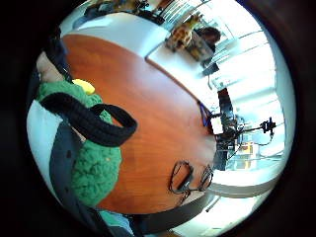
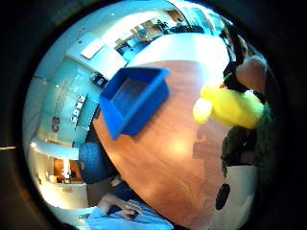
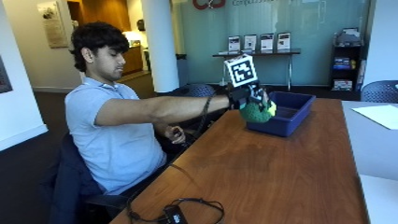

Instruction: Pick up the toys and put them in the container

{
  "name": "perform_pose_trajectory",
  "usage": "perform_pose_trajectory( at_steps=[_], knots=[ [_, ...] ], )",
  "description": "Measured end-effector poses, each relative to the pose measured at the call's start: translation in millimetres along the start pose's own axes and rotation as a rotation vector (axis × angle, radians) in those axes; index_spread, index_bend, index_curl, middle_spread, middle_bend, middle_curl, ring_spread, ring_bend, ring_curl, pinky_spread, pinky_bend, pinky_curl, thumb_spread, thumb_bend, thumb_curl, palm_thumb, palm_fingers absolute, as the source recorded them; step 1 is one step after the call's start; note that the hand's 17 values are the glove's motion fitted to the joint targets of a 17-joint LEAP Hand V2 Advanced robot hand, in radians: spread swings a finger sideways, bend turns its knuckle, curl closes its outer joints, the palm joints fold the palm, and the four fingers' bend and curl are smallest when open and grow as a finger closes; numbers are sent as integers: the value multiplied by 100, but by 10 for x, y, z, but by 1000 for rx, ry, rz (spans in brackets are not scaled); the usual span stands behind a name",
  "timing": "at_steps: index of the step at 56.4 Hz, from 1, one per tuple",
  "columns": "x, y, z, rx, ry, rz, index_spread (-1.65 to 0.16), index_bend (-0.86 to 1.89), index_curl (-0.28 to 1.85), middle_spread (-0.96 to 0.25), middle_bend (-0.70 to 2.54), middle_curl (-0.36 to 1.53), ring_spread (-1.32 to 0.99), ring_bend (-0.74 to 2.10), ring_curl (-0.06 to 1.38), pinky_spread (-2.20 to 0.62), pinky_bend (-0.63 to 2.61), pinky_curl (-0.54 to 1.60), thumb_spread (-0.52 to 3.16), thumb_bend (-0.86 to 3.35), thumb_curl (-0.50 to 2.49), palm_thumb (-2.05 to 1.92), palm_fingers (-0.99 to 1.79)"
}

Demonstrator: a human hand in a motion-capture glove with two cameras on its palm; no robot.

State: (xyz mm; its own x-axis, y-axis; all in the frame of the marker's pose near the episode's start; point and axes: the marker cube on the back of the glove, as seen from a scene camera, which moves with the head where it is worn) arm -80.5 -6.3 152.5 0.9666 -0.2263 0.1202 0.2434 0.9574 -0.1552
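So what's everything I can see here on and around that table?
toy: one, green knitted with a yellow part, held in the gloved hand just above the wooden table, beside the container
container: one, blue, open-topped, on the wooden table at its far end; nothing shows inside it in the thumb side palm view
wooden table: one, reddish brown
cable: one black tangle, on the table's near edge
white table: one, butted against the wooden table's side
paper: one white sheet, on the white table
chair: one, dark blue, behind the white table
right hand: black glove, fingers curled round the toy
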Motion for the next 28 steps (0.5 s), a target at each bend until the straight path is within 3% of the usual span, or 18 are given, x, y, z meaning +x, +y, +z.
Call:
perform_pose_trajectory(
  at_steps=[19,24,28],
  knots=[
    [-1584,-953,-429,41,-15,-166,-28,17,21,-3,58,44,-23,102,42,-34,103,44,135,38,69,79,80],
    [-1844,-1083,-323,-56,-57,-154,-28,16,22,-3,58,46,-23,103,43,-34,104,44,134,38,72,79,79],
    [-1872,-1101,-183,-224,-129,-135,-29,15,22,-4,60,48,-23,103,44,-32,100,44,137,37,72,76,70]
  ],
)
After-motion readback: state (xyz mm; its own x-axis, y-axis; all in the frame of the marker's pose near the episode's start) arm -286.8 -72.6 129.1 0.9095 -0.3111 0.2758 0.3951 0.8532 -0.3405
